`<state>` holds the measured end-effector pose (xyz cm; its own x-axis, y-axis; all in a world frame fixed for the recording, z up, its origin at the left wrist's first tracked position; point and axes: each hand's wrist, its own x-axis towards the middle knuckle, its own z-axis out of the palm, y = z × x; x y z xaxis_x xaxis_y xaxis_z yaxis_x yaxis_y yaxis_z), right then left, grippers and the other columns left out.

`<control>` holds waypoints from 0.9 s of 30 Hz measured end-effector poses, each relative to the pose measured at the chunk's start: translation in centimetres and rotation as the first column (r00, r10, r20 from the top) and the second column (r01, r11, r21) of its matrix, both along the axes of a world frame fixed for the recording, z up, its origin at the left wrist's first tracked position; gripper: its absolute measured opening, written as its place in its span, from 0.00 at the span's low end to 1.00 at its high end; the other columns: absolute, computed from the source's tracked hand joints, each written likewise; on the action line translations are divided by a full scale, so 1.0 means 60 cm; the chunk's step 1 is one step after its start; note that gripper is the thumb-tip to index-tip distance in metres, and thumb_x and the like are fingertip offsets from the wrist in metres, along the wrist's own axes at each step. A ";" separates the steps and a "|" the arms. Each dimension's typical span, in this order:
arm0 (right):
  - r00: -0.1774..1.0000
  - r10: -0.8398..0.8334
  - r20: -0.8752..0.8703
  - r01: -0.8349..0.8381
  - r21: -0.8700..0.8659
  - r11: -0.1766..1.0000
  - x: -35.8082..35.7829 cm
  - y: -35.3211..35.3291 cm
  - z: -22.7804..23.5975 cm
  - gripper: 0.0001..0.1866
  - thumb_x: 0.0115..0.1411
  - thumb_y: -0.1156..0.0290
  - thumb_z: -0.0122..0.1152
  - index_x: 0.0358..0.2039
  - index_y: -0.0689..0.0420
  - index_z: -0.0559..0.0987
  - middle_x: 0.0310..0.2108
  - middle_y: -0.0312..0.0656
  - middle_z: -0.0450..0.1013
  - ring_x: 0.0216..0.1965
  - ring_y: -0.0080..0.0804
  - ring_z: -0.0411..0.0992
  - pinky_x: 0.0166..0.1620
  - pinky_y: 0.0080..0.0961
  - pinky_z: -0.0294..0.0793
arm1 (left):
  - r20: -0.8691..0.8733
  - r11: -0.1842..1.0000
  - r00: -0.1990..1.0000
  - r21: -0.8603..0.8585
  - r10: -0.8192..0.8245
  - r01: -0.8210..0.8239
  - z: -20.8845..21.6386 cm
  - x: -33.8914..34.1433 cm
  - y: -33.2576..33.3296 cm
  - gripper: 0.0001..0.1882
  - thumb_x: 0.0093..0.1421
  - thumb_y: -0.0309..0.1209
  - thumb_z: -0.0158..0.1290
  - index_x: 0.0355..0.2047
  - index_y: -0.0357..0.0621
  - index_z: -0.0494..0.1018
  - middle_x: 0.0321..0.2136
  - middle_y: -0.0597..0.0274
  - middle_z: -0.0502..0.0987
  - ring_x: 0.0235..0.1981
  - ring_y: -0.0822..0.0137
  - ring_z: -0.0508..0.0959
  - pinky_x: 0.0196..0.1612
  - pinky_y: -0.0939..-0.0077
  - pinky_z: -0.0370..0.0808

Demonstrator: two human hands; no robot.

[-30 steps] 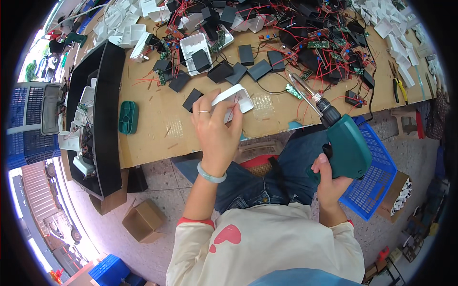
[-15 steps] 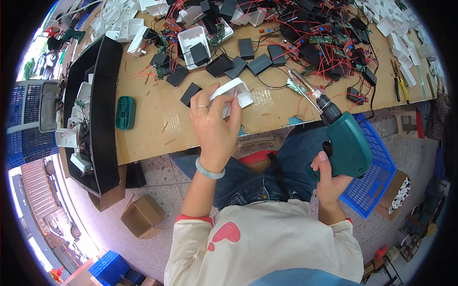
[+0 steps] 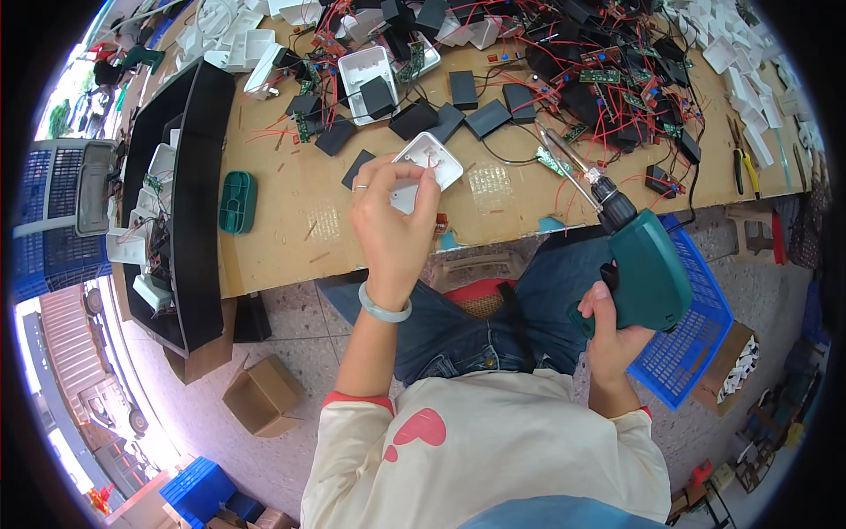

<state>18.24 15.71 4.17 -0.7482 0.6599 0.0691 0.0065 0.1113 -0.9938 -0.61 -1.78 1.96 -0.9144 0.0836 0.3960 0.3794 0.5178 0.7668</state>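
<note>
My left hand (image 3: 388, 216) is closed on a small white plastic case (image 3: 447, 160), its open side tilted up toward me over the near part of the table. Thumb and index finger come together at the case, beside a thin red wire inside it; the other fingers hide its left side. In my right hand (image 3: 610, 339) is a dark green pistol-shaped soldering gun (image 3: 652, 273) with a black collar and two metal rods pointing up and left. Its tip lies near a loose green circuit board (image 3: 552, 161), apart from the white case. A small orange board (image 3: 441, 223) shows below the case.
Black boxes, red wires and circuit boards pile up across the far table (image 3: 282, 189). A black bin (image 3: 196, 212) holding white cases stands left, beside a green tray (image 3: 238, 203). Yellow-handled pliers (image 3: 747, 172) lie right. A blue basket (image 3: 679, 353) stands below the soldering gun.
My left hand has turned the white case so that its inside faces me more, uncovering the small orange board below. My right hand still holds the soldering gun in about the same place.
</note>
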 end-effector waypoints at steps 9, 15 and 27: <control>1.000 0.001 -0.015 -0.001 -0.003 1.000 0.001 -0.004 -0.004 0.17 0.64 0.84 0.54 0.53 0.70 0.70 0.25 0.40 0.70 0.21 0.22 0.66 0.28 0.23 0.70 | 0.398 0.883 0.917 0.426 0.011 -0.196 0.062 -0.005 -0.052 0.06 0.59 0.28 0.63 0.31 0.38 0.78 0.37 0.60 0.80 0.30 0.73 0.79 0.31 0.79 0.75; 0.997 -0.056 -0.060 0.055 -0.023 0.998 -0.004 0.002 -0.003 0.16 0.65 0.82 0.54 0.53 0.69 0.70 0.24 0.39 0.69 0.21 0.22 0.65 0.28 0.23 0.70 | 0.041 0.738 0.991 0.663 0.125 -0.121 0.167 -0.112 -0.265 0.11 0.69 0.33 0.53 0.40 0.36 0.77 0.33 0.63 0.80 0.31 0.73 0.80 0.32 0.82 0.77; 0.998 -0.002 -0.058 0.000 -0.040 0.999 -0.013 -0.006 -0.007 0.16 0.65 0.81 0.55 0.53 0.69 0.72 0.24 0.38 0.70 0.21 0.20 0.65 0.29 0.21 0.69 | -0.326 0.565 0.515 0.077 0.793 -0.822 0.243 -0.324 -0.697 0.27 0.55 0.48 0.64 0.37 0.30 0.82 0.34 0.49 0.84 0.34 0.60 0.83 0.41 0.67 0.77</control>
